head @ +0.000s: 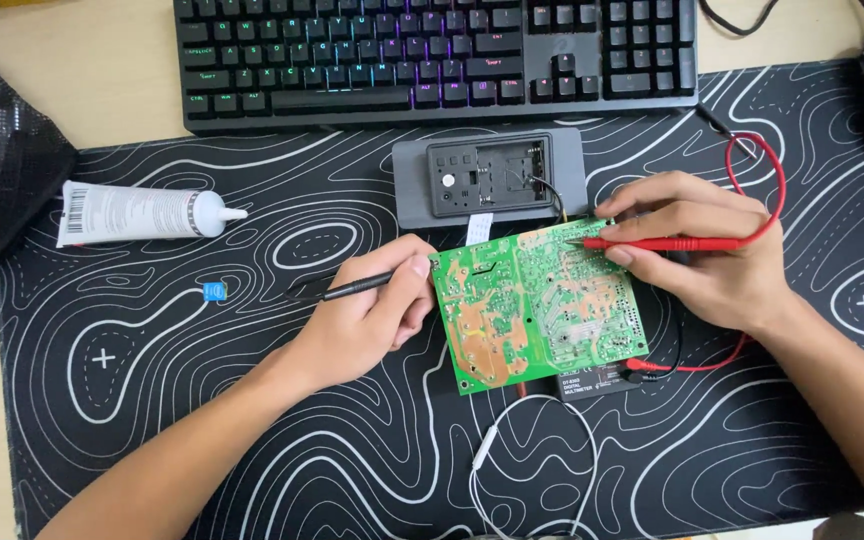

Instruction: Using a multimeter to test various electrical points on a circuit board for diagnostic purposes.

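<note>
The left hand (367, 320) has its grip closed on a black probe (352, 288), pinched between thumb and fingers, the tip end hidden at the left edge of a green circuit board (537, 300). The right hand (712, 250) has its grip clamped on a red probe (662, 243), whose point rests on the upper right part of the board's solder side. The board lies tilted in the middle of a black desk mat with white contour lines (252, 440) covering the tabletop. A red lead (767, 175) loops from the red probe round the right hand. Under the board's lower right corner a black multimeter (592, 384) peeks out. Just behind the board sits a grey open casing (489, 178), beyond it a black keyboard (437, 55). Well to the left lie a white tube (137, 212) and a small blue component (214, 292). A white cable (487, 445) curls below the board.
</note>
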